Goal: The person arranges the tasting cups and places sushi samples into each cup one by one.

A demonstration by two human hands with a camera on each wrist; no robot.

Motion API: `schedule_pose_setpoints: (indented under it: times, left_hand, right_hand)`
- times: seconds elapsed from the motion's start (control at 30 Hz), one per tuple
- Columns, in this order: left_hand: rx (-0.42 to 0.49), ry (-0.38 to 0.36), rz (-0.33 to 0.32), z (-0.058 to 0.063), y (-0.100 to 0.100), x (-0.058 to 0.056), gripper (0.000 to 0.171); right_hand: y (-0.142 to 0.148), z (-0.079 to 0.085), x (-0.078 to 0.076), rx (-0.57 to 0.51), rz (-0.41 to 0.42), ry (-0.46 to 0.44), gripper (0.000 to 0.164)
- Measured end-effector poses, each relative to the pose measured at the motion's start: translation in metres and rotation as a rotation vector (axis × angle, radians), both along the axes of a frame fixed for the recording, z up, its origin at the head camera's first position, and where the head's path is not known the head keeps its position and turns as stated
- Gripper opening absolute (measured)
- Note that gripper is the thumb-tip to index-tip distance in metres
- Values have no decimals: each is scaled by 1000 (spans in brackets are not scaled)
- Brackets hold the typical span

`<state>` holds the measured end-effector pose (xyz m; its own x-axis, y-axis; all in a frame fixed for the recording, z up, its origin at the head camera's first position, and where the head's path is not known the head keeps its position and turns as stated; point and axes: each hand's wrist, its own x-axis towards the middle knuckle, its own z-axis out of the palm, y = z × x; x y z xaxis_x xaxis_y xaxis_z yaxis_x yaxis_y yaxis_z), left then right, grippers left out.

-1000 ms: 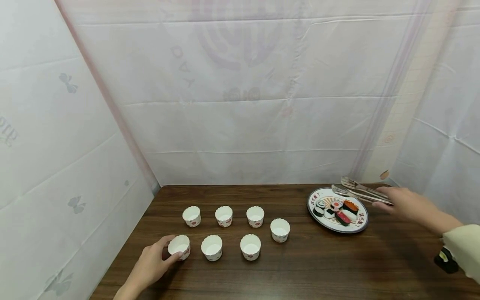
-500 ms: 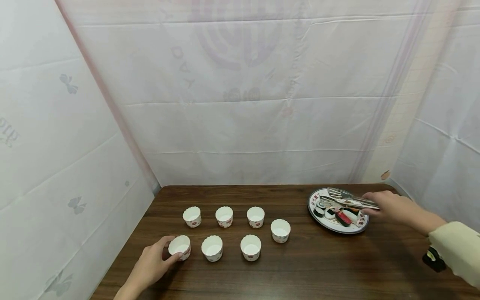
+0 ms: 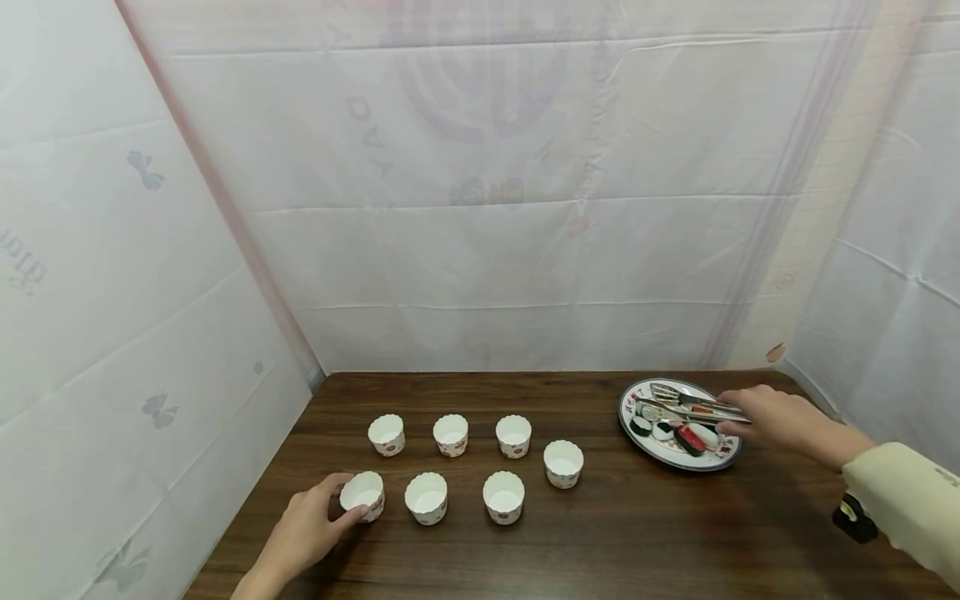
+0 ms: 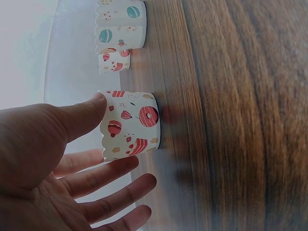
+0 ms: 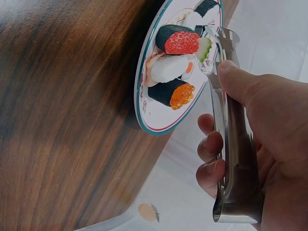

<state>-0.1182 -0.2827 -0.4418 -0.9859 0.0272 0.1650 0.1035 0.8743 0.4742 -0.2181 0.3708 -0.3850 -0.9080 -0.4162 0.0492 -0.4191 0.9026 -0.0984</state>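
At the table's front left my left hand [image 3: 303,525] pinches a white paper baking cup [image 4: 130,125] printed with red sweets, thumb at its rim and fingers at the other side. The cup stands upright at the left end of the front row. My right hand [image 3: 776,421] grips metal tongs [image 5: 236,159], thumb on one arm and fingers round the other. The tong heads [image 3: 663,400] reach over a round plate [image 5: 159,126] of sushi at the back right. On it lie a red-topped piece [image 5: 180,42], a white-topped piece [image 5: 168,67] and an orange roe piece [image 5: 180,96], among others.
Several more paper baking cups stand upright in two loose rows, with one cup [image 3: 562,463] nearest the plate. The dark wooden table [image 3: 600,542] ends at a white cloth backdrop [image 3: 480,275]. A small black item [image 3: 855,518] hangs below the right sleeve [image 3: 900,492].
My right hand has moved left and lowered, bringing the tongs from the plate's right side over the sushi. The tong heads are closer together. My left hand stays at the same cup.
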Motion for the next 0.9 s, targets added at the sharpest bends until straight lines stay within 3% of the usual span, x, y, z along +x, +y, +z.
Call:
schedule_pose_setpoints:
  times: [0.33,0.9]
  left_hand:
    - [-13,-12,7,-1,0,-1,54]
    - [-21,-18,16,0,0,-2,55]
  right_hand:
    - [-4,-1,-3,14,11,-27,48]
    - [-6,-6,-2,-4,50,30,38]
